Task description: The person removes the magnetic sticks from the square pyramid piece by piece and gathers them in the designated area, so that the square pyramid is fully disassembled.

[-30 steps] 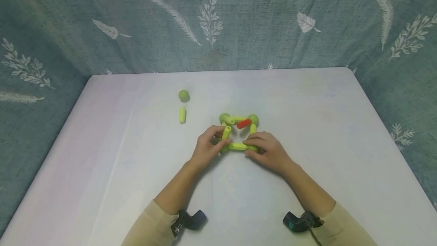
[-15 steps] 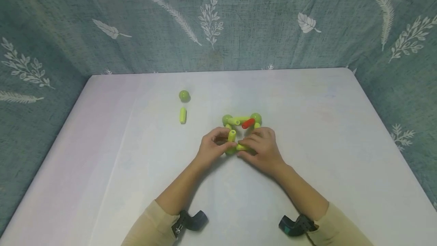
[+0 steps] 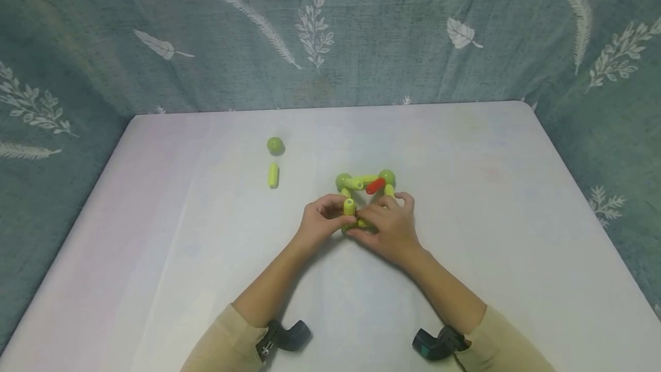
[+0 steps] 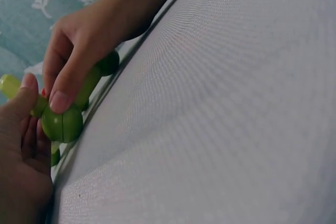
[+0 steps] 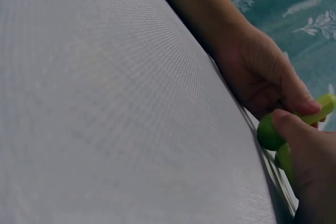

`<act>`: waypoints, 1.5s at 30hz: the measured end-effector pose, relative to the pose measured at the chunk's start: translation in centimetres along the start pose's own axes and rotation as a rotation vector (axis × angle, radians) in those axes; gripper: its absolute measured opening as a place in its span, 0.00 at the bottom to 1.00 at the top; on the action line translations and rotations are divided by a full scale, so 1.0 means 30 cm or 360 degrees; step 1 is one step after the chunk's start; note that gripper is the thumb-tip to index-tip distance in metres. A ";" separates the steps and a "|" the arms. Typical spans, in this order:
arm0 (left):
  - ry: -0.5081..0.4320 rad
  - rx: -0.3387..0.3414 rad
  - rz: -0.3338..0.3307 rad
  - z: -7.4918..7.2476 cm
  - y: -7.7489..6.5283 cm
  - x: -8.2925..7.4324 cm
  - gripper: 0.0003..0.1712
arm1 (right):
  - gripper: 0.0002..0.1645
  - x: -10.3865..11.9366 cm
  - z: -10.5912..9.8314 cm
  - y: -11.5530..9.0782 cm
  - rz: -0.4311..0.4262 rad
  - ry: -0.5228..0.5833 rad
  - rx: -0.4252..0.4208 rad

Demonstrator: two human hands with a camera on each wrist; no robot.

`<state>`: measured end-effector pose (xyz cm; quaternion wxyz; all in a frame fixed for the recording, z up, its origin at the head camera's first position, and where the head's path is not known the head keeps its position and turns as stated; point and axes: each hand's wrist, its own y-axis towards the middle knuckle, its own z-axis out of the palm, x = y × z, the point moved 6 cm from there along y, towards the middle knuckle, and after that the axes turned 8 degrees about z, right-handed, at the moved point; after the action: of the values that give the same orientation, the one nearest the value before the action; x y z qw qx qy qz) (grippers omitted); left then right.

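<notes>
On my feed, the right hand [image 3: 388,231] has slid left along the frame [image 3: 369,178] on the table [image 3: 465,200] and pinches its near-left ball [image 4: 63,127]; the left hand [image 3: 319,223] pinches the raised rod [image 3: 349,209] there (fingers nearly closed), so that joint seems the focus.
</notes>
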<state>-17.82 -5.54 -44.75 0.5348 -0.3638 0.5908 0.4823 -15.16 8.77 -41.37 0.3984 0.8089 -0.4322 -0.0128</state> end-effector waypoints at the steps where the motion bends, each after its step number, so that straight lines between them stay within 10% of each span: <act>1: -0.0003 0.0006 0.0000 0.001 -0.002 0.000 0.18 | 0.20 -0.001 0.001 -0.002 0.0006 0.0005 0.0000; 18: 0.0033 0.0033 0.0104 0.004 -0.006 -0.013 0.17 | 0.18 0.001 0.001 0.011 0.0091 0.0040 0.0062; 27: -0.0069 -0.0506 0.0270 -0.101 -0.005 -0.074 0.18 | 0.19 0.008 0.009 0.010 0.0108 0.0039 0.0134; 37: 0.0596 -0.0253 0.0788 -0.162 0.000 -0.201 0.32 | 0.20 0.009 -0.009 -0.018 -0.0087 0.0098 -0.0103; 45: 0.0375 -0.0267 0.0473 -0.286 0.004 -0.208 0.33 | 0.19 0.007 -0.012 -0.019 -0.0108 0.0164 -0.0126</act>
<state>-19.31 -14.28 -38.91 0.3528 -0.3698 0.6543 0.5574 -14.51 9.03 -41.42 0.4512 0.8063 -0.3825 -0.0018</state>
